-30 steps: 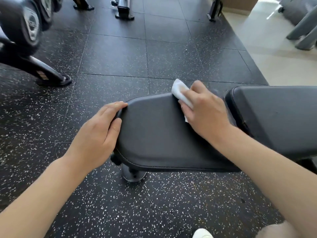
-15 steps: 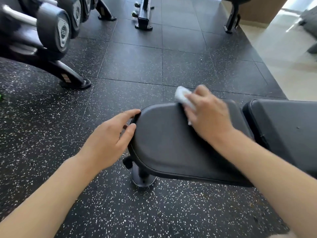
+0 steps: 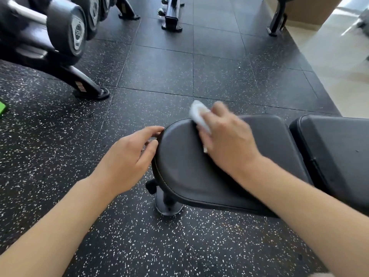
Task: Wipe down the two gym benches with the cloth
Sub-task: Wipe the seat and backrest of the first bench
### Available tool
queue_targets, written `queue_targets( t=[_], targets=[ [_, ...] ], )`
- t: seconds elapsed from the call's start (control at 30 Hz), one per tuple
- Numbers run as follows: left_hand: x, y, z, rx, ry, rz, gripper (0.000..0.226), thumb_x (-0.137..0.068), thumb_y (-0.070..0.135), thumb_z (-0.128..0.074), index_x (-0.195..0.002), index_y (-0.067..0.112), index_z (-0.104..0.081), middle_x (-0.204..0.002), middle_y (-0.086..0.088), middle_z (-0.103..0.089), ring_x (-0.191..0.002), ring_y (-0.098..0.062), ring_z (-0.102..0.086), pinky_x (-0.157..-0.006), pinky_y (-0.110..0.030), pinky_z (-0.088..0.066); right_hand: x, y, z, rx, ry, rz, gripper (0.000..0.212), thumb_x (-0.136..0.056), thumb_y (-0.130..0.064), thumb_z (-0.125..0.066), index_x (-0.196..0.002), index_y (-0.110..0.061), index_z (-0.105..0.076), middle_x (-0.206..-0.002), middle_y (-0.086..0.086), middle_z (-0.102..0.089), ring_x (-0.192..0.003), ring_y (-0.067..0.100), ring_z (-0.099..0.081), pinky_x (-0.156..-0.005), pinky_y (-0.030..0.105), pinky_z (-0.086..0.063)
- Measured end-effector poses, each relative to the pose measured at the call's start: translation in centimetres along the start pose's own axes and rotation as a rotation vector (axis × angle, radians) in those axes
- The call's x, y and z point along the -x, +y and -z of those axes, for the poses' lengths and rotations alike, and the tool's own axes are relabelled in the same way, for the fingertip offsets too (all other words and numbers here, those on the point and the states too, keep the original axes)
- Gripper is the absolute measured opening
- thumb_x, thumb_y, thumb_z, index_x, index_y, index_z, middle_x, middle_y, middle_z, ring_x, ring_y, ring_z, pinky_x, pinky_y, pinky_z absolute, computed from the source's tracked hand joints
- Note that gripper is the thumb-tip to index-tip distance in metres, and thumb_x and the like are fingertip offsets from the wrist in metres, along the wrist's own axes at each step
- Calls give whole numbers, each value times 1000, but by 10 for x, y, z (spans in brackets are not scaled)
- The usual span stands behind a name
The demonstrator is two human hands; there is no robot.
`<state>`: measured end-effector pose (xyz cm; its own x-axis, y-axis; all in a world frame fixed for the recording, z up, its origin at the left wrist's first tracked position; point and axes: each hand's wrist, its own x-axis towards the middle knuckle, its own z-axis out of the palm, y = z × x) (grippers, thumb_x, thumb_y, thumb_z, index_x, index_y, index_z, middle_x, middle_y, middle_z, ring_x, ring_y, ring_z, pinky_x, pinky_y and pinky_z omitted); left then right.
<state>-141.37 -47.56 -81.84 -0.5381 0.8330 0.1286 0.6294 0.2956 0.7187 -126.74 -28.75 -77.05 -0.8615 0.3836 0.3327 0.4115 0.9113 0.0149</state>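
A black padded gym bench fills the right of the view: its seat pad (image 3: 185, 166) in the middle and its back pad (image 3: 335, 148) at the right edge. My right hand (image 3: 229, 140) lies on the far part of the seat pad and holds a folded white cloth (image 3: 198, 114) against the pad. The cloth sticks out past my fingers at the pad's far edge. My left hand (image 3: 129, 158) rests at the seat pad's left end, its fingertips curled loosely on the rim. Only one bench is in view.
A dumbbell rack (image 3: 60, 37) with several dumbbells stands at the upper left, its foot (image 3: 89, 90) on the speckled rubber floor. Another machine base (image 3: 171, 19) and a frame leg (image 3: 277, 21) stand at the back. A green object (image 3: 2, 107) peeks in at the left edge. Light tile floor (image 3: 343, 62) begins at right.
My right hand has slid the cloth leftward along the seat pad's far edge. My left hand has loosened on the pad's end. The view has tilted up and left, showing more of the rack.
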Motion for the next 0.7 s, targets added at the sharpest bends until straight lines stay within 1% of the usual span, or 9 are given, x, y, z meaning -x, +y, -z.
queue_targets(
  t=[0.07, 0.17, 0.3, 0.37, 0.4, 0.5, 0.57, 0.63, 0.7],
  targets=[
    [0, 0, 1, 7, -9, 0, 36, -106, 26, -44, -139, 31, -60, -111, 23, -70, -97, 0, -66, -88, -32, -53, 25, -45, 0, -59, -32, 214, 44, -99, -16, -53, -142, -11, -56, -112, 4, -60, -87, 24, -60, -70, 36, -53],
    [-2, 2, 4, 26, -11, 2, 41, -99, 25, -41, -134, 31, -63, -101, 24, -70, -93, 3, -65, -81, -22, -51, 37, -55, 1, -144, -41, 292, 33, -90, -17, -66, -123, -13, -71, -90, 1, -55, -69, 22, -54, -58, 37, -48],
    [-2, 7, 3, 9, 13, -34, 37, -104, 25, -55, -140, 23, -62, -122, 14, -70, -108, -5, -65, -99, -37, -54, -11, 22, -1, -72, -19, -46, 22, -102, -29, -58, -120, -18, -67, -108, 7, -56, -91, 35, -65, -74, 44, -54],
    [0, 7, 3, -4, 9, -40, 39, -104, 25, -56, -143, 23, -61, -125, 16, -68, -110, -3, -63, -102, -38, -54, -24, 50, 0, -71, -37, -217, 21, -103, -28, -59, -117, -15, -67, -108, 11, -55, -91, 41, -64, -75, 46, -52],
    [1, 6, 3, -8, 6, -43, 39, -104, 26, -55, -143, 24, -60, -126, 17, -68, -110, -2, -63, -102, -38, -54, -23, 50, -1, -58, -30, -221, 22, -103, -28, -58, -118, -16, -66, -108, 10, -54, -91, 41, -63, -75, 45, -50],
    [5, 3, 5, -4, 5, -41, 38, -105, 25, -53, -143, 26, -60, -125, 17, -69, -110, -2, -64, -99, -37, -55, -5, 12, 2, -6, -11, -14, 39, -100, -26, -60, -139, -22, -61, -111, 5, -57, -92, 32, -66, -71, 40, -52],
    [4, 2, 5, 5, 8, -42, 34, -106, 22, -53, -138, 27, -62, -119, 16, -71, -105, -3, -66, -94, -37, -56, 16, -25, 4, -34, 34, 191, 52, -95, -20, -64, -146, -17, -58, -109, 4, -63, -84, 26, -66, -64, 37, -56],
    [2, 2, 3, 17, 0, -41, 29, -107, 17, -53, -133, 27, -63, -110, 15, -73, -99, -7, -68, -88, -40, -57, 31, -45, 4, -117, 35, 306, 51, -95, -17, -65, -146, -11, -59, -98, 3, -62, -74, 24, -63, -60, 39, -54],
    [-1, 4, 1, 12, 8, -46, 29, -107, 16, -53, -134, 23, -63, -115, 12, -72, -103, -11, -69, -93, -42, -56, 26, -35, 6, -166, 44, 339, 44, -96, -20, -65, -140, -17, -65, -95, 3, -61, -77, 23, -63, -63, 38, -54]
  ],
)
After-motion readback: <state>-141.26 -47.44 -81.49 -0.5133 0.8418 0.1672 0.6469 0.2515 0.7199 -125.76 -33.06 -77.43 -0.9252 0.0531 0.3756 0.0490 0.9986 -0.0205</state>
